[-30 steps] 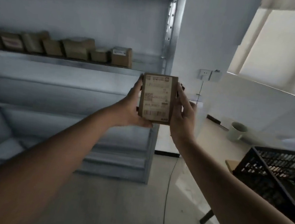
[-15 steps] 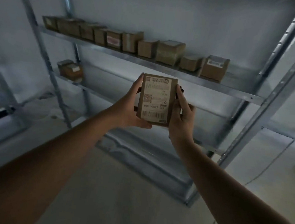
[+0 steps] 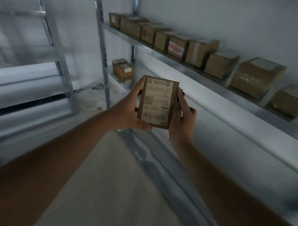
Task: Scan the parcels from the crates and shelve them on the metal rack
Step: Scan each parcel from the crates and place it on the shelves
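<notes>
- The view is sweeping leftward along the grey metal rack [image 3: 223, 101]: a second ago its right end post, a wall socket and a black crate on a bench were showing, and now a second, blurred silver metal rack [image 3: 48, 37] is coming into sight on the far left.
- Further in, a lone brown cardboard box with a white label [image 3: 123, 69] is sitting on the lower shelf beside the near upright; half a second ago it was well off to the left.
- The left hand [image 3: 129, 109] is still gripping the left edge of the small flat brown cardboard parcel with the white shipping label [image 3: 157, 102], thumb under its lower edge.
- The parcel is being held upright in the air, label and barcode facing the person, in front of the rack and below the upper shelf; its place between the hands is staying the same through the turn.
- The right hand [image 3: 182, 119] is keeping its hold on the right edge, fingers wrapped behind.
- To the right, the row of brown cardboard boxes [image 3: 200, 50] is lining the upper shelf, running out of frame.
- I judge the parcel is being walked along in search of a slot; shelving is not yet done, and the lower shelf looks the roomier choice.
</notes>
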`<state>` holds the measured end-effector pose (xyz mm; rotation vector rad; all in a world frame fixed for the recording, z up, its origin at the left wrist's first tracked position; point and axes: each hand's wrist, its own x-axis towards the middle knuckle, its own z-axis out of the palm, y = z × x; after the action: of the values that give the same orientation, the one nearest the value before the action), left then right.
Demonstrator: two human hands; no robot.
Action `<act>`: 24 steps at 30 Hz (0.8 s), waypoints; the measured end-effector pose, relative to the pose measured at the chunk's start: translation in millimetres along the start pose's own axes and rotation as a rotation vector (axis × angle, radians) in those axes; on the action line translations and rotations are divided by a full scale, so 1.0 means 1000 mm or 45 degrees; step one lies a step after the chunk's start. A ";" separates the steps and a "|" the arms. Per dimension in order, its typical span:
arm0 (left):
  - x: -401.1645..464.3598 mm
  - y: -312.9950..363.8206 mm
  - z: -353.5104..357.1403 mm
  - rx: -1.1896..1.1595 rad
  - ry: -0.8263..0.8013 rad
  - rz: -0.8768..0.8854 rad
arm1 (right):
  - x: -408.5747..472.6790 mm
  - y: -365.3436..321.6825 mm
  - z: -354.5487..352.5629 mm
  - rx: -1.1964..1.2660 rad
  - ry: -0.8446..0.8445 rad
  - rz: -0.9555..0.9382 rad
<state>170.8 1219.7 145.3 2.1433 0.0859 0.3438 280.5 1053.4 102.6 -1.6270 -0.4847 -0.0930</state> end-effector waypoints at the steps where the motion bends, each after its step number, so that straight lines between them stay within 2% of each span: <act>1: 0.009 -0.012 -0.010 -0.018 0.001 -0.008 | 0.010 0.003 0.015 -0.009 -0.013 0.005; 8: 0.079 -0.105 -0.094 -0.063 -0.022 -0.017 | 0.089 0.032 0.132 0.010 -0.092 0.036; 16: 0.163 -0.216 -0.200 -0.088 -0.134 -0.081 | 0.158 0.050 0.272 -0.079 -0.048 0.090; 24: 0.247 -0.321 -0.251 -0.105 -0.237 -0.214 | 0.227 0.112 0.367 -0.198 0.019 0.215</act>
<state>360.1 1649.4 65.1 2.0592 0.1411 0.0484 444.6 1461.6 30.2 -1.8120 -0.3336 -0.0166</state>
